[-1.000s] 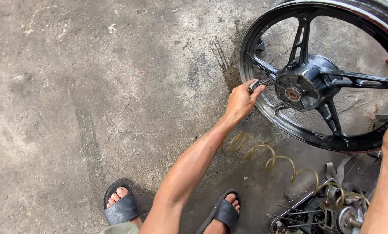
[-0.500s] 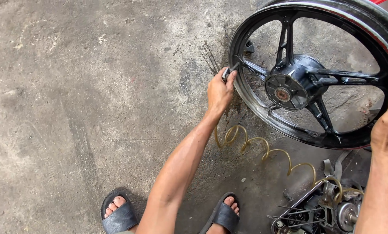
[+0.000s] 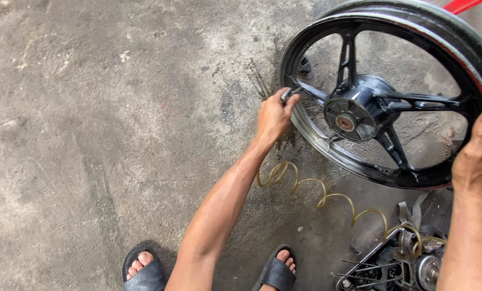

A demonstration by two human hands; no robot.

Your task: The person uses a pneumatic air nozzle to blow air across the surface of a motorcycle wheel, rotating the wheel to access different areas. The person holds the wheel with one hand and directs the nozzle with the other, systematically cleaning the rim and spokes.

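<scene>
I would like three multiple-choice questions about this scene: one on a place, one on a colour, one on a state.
1. Where is the right hand?
A. on the tyre's edge
B. on the floor
C. on a sandal

2. What colour is the coiled hose?
A. blue
B. yellowish
C. white

3. How does the wheel stand?
A. flat on the ground
B. hung from a hook
C. upright on its edge

Answers: 1 A, its thumb rests on the tyre. 2 B, the coils look yellow-brown. 3 C, the rim stands on the concrete while the left hand holds a small tool at it.
</scene>
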